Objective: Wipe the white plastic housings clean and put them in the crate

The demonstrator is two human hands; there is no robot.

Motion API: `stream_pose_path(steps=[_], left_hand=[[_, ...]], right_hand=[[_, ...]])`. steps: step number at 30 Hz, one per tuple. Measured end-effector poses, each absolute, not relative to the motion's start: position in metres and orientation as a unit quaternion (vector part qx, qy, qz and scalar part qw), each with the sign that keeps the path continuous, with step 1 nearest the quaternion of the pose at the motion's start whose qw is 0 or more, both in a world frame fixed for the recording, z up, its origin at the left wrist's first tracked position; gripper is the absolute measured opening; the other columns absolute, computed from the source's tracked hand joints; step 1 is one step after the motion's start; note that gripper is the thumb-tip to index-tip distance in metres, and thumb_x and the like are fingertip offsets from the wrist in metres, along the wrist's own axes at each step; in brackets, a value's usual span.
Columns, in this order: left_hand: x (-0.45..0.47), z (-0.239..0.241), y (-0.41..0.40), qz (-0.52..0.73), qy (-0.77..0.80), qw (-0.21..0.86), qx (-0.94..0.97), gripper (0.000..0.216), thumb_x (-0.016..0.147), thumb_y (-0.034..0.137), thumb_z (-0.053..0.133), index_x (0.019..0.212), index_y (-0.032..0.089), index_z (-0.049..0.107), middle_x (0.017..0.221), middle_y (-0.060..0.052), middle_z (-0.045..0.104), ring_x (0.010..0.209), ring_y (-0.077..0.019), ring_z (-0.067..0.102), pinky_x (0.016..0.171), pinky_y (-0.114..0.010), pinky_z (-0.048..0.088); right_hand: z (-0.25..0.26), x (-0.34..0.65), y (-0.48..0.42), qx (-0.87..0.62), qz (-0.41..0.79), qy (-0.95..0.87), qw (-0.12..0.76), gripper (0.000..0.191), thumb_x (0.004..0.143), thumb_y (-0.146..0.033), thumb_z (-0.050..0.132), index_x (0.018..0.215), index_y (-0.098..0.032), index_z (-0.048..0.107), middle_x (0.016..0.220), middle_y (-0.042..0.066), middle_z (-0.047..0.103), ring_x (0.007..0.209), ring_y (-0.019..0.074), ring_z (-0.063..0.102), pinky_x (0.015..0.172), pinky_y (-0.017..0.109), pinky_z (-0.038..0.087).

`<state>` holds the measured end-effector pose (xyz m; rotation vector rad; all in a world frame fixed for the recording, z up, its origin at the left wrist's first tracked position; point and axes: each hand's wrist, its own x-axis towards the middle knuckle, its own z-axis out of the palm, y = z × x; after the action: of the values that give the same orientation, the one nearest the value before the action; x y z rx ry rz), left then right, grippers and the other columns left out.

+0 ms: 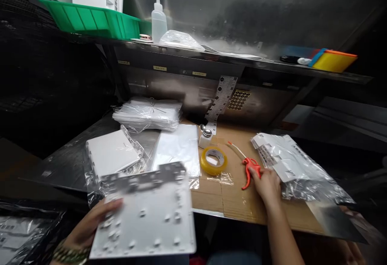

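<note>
My left hand (90,224) grips the left edge of a white plastic panel (151,212), thumb on its face. The panel is tilted up towards me, with small raised posts on its inner side and a cut-out strip along the top. On the cardboard, my right hand (267,184) has its fingers closed round the body of a red air blow gun (251,167), whose thin nozzle points away to the left. Just left of the gun lies a roll of yellow tape (213,161). A small white pump bottle (205,137) stands behind the tape.
Bagged white panels lie at right (284,156) and left (111,152). Flat clear bags (177,148) and a bag stack (148,113) are behind. The shelf above holds a green bin (90,19) and a squeeze bottle (159,23). Another person's hand (350,251) shows at lower right.
</note>
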<state>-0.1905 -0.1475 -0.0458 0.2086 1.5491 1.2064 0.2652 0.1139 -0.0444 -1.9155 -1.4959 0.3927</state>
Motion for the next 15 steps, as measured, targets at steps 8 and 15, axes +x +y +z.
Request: stream_pose_path(steps=[8,15], left_hand=[[-0.115,0.009,-0.032,0.361,0.536,0.65,0.401,0.049,0.072,0.058,0.085,0.093,0.016,0.072,0.091,-0.011,0.077,0.083,-0.0274,0.074,0.074,-0.038,0.061],[-0.133,-0.019,-0.007,0.342,0.601,0.43,0.58,0.065,0.076,0.081,0.064,0.105,0.022,0.067,0.109,-0.011,0.071,0.105,-0.0327,0.065,0.098,-0.05,0.052]], right_hand=[[-0.044,0.201,0.005,-0.435,0.681,-0.435,0.397,0.069,0.087,-0.069,0.063,0.137,-0.021,0.063,0.139,0.016,0.066,0.131,0.0332,0.061,0.111,0.049,0.047],[-0.025,0.218,0.002,-0.448,0.739,-0.149,0.48,0.065,0.083,-0.049,0.079,0.138,-0.02,0.061,0.123,0.012,0.076,0.115,0.0315,0.072,0.102,0.047,0.057]])
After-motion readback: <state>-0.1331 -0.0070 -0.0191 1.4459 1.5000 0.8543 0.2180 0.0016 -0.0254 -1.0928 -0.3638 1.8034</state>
